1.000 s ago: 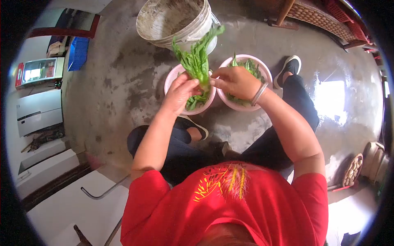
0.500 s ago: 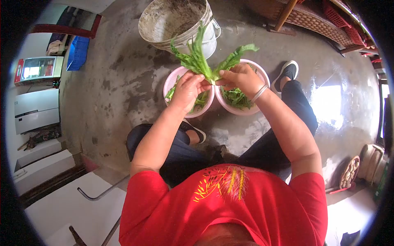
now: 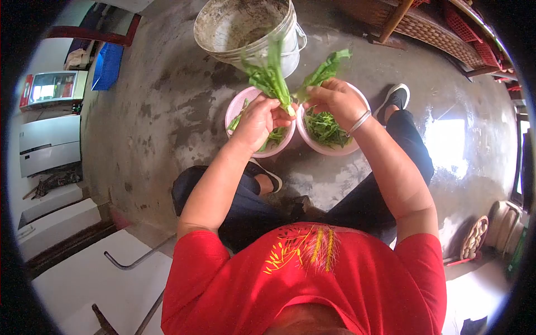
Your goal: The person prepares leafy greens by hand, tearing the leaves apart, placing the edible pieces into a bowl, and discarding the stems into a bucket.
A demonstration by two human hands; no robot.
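Observation:
A leafy green stalk (image 3: 272, 81) is pinched at its pale base in my left hand (image 3: 258, 121), above the left pink basket (image 3: 234, 107). My right hand (image 3: 339, 103) grips a separate green leaf (image 3: 328, 69) that points up and to the right. This hand is over the right pink basket (image 3: 362, 99), and a bracelet circles its wrist. Green leaves (image 3: 325, 129) lie in the right basket. Some greens (image 3: 273, 137) show in the left one, partly hidden by my left hand.
A stained white bucket (image 3: 288, 44) stands just beyond the baskets. My shoes (image 3: 397, 97) are on the wet concrete floor (image 3: 151, 128). Woven furniture (image 3: 430, 33) is at the upper right, a blue crate (image 3: 107, 67) at the upper left.
The greens, one bunch a second ago, now spread between both hands. The leaf in my right hand has come apart from the stalk in my left hand.

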